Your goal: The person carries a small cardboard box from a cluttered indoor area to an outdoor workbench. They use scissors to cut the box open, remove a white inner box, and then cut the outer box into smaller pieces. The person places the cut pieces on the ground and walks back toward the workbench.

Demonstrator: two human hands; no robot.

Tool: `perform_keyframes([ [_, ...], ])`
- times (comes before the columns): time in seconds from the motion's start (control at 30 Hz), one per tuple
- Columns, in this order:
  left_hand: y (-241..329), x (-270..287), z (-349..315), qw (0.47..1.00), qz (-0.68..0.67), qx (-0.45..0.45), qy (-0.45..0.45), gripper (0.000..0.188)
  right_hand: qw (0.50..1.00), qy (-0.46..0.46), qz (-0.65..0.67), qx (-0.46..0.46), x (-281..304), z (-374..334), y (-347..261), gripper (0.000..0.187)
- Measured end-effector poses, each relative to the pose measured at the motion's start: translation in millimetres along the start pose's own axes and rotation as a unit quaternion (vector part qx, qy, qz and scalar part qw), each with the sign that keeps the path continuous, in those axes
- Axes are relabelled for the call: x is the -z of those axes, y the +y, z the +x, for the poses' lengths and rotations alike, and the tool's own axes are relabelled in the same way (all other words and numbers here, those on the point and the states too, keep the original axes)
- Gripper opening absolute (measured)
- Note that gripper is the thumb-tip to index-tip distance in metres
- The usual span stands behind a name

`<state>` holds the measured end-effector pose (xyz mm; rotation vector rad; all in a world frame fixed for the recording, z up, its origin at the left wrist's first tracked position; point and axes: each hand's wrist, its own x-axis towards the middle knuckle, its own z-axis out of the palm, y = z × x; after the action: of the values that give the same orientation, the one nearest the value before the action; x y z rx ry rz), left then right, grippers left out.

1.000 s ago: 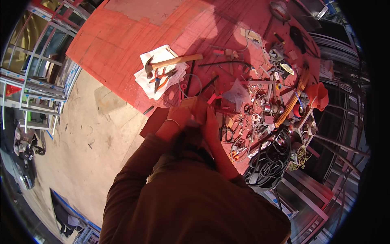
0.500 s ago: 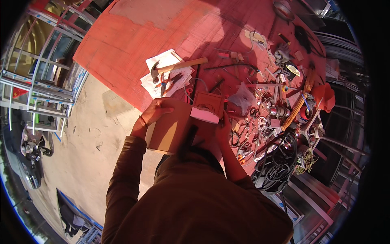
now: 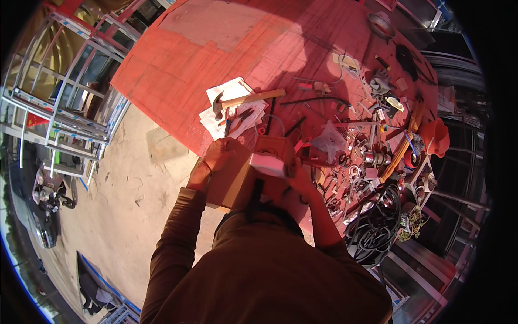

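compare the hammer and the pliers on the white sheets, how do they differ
The hammer is the longer, with a pale wooden handle and a dark metal head; the pliers are shorter, with dark and orange-red grips. The hammer is one straight piece, while the pliers' two handles splay apart. Both lie flat on the white sheets on the red table, untouched by either hand.

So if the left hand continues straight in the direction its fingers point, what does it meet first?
Probably the white papers with the pliers and hammer on them; the left hand, resting on the cardboard box, points there, though depth is unclear.
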<state>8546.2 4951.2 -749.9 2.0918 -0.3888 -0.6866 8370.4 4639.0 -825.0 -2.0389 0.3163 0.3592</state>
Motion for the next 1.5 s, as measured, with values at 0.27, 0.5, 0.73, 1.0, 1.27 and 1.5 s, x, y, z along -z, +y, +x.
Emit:
perform_keyframes([
  [0.27, -12.1, -16.5, -9.0, 0.988, 0.107, -0.023, 0.111, 0.037, 0.987, 0.036, 0.151, 0.034, 8.3, -36.7, 29.6, 0.066],
  [0.5, -59.9, -24.4, -3.3, 0.973, 0.117, -0.046, 0.195, 0.04, 0.952, 0.23, -0.187, -0.079, 6.0, -66.5, 101.2, 0.017],
  [0.73, -72.7, -42.9, -4.0, 0.963, 0.126, -0.038, 0.236, 0.045, 0.91, 0.017, 0.397, -0.119, -72.2, -3.2, 14.1, 0.029],
  [1.0, -54.1, -55.7, -22.3, 0.973, 0.044, 0.023, 0.225, 0.038, 0.843, 0.216, 0.453, -0.192, -143.1, 94.2, -52.3, 0.025],
  [1.27, -76.0, -83.8, -41.5, 0.919, -0.209, 0.096, 0.32, 0.031, 0.936, 0.216, 0.267, -0.072, -114.4, 67.6, -49.4, 0.029],
  [1.5, -65.2, -81.4, -37.4, 0.879, -0.177, 0.161, 0.413, 0.029, 0.945, 0.197, 0.247, -0.085, -125.0, 45.6, -67.5, 0.027],
])
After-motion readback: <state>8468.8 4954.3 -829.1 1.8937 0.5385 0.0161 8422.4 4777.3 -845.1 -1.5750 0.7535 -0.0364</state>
